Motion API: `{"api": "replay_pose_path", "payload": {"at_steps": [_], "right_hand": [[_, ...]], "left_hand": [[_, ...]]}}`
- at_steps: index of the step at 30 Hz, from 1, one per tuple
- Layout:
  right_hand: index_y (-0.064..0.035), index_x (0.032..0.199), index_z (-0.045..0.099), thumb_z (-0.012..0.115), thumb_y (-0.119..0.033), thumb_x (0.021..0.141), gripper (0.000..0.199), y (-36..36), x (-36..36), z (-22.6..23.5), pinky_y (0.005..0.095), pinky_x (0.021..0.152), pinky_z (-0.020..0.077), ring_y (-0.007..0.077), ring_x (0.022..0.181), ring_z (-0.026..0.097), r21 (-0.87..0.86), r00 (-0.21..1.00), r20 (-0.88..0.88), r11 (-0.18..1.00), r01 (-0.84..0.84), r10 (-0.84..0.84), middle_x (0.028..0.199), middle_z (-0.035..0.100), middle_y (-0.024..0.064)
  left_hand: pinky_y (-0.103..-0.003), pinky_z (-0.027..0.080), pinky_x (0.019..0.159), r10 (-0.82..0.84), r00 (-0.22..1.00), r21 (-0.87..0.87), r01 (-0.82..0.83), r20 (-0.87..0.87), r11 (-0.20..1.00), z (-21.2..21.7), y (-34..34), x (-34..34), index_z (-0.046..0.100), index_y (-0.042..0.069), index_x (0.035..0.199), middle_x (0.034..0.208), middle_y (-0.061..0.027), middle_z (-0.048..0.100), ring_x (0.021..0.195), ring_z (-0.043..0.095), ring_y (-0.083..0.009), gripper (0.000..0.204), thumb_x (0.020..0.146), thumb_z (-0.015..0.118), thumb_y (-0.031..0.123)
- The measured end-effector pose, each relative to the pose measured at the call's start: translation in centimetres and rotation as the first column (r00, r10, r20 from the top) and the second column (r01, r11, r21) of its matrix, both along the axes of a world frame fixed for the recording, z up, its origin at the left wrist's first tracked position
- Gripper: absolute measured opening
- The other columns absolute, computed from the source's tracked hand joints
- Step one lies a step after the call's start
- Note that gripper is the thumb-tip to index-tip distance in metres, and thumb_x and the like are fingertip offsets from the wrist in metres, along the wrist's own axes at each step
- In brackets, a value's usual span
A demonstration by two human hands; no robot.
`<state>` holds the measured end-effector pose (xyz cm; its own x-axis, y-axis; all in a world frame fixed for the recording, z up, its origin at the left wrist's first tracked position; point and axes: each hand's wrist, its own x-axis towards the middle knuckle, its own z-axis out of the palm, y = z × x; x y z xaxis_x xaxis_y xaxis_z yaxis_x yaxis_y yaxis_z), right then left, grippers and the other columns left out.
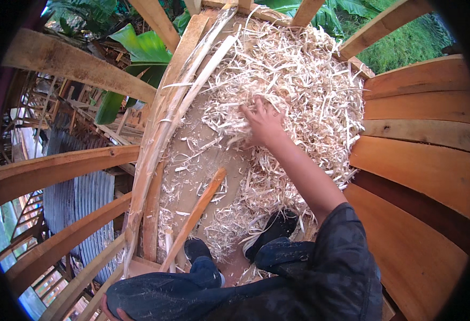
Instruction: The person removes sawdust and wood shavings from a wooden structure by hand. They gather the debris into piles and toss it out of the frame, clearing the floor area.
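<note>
Wood shavings [299, 80], pale and curly, lie heaped across the floor of an unfinished wooden boat hull, thickest toward the far end and the right side. The person's right hand [264, 122] reaches forward from a dark sleeve [347, 251] and presses into the near edge of the heap, fingers spread apart and sunk among the curls, clamped on nothing that can be made out. The left hand [114, 310] shows only as a sliver at the lower edge, resting against the dark trousers [181, 294]; whether it is apart or together cannot be told.

A bare patch of brown floor board [213, 171] lies just left of the heap, strewn with loose strands. A narrow wooden stick [197, 214] lies slanted across it, near the two black shoes [275, 227]. Long pale strips of split wood [176, 112] run along the left side of the hull, beside the curved ribs [58, 171]. Broad reddish planks [422, 155] form the right wall. Green leaves [139, 53] show beyond the frame at the top.
</note>
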<state>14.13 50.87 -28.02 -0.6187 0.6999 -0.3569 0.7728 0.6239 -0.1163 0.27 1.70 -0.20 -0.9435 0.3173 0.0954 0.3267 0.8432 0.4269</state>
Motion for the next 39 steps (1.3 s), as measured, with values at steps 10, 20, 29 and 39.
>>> {"api": "replay_pose_path", "payload": {"at_steps": [10,20,29,39], "right_hand": [[-0.0208,0.132,0.048,0.076,-0.021,0.074,0.064,-0.2,3.8,-5.6,0.0503,0.080,0.0528,0.0354,0.111,0.054,-0.219,0.999,-0.031,0.976,0.014,-0.022,0.134,0.042,0.0210],[0.0004,0.117,0.058,0.071,-0.017,0.081,0.042,7.9,9.9,4.7,0.0371,0.083,0.0497,0.0236,0.091,0.060,-0.312,0.721,-0.584,0.924,0.223,-0.372,0.104,0.061,0.0157],[-0.0010,0.113,0.058,0.068,-0.026,0.088,0.037,10.8,13.3,4.4,0.0326,0.068,0.0509,0.0185,0.076,0.063,-0.478,0.515,-0.538,0.745,0.466,-0.667,0.093,0.067,0.0116],[0.0022,0.126,0.054,0.070,-0.047,0.082,0.067,29.1,13.6,7.5,0.0354,0.076,0.0530,0.0282,0.086,0.065,-0.462,0.426,-0.426,0.597,0.656,-0.798,0.103,0.066,0.0165]], "left_hand": [[-0.048,0.039,0.099,0.001,0.999,-0.044,-0.002,-0.038,0.999,0.5,2.0,0.8,0.058,-0.003,0.118,0.118,-0.0221,0.059,0.111,0.052,-0.0372,0.051,0.091,0.056,0.040],[-0.048,0.038,0.100,0.015,0.999,-0.047,-0.016,-0.029,0.999,0.6,1.9,0.7,0.058,-0.002,0.119,0.120,-0.0219,0.058,0.113,0.052,-0.0377,0.044,0.093,0.055,0.034],[-0.048,0.036,0.102,-0.032,0.999,-0.151,0.026,-0.036,0.988,0.8,3.2,0.0,0.056,-0.002,0.123,0.124,-0.0234,0.056,0.116,0.050,-0.0387,0.045,0.094,0.055,0.032],[-0.047,0.035,0.101,-0.089,0.988,-0.225,0.059,-0.123,0.973,-2.1,-0.8,-3.2,0.054,-0.005,0.122,0.120,-0.0258,0.056,0.114,0.050,-0.0408,0.046,0.090,0.059,0.029]]}}
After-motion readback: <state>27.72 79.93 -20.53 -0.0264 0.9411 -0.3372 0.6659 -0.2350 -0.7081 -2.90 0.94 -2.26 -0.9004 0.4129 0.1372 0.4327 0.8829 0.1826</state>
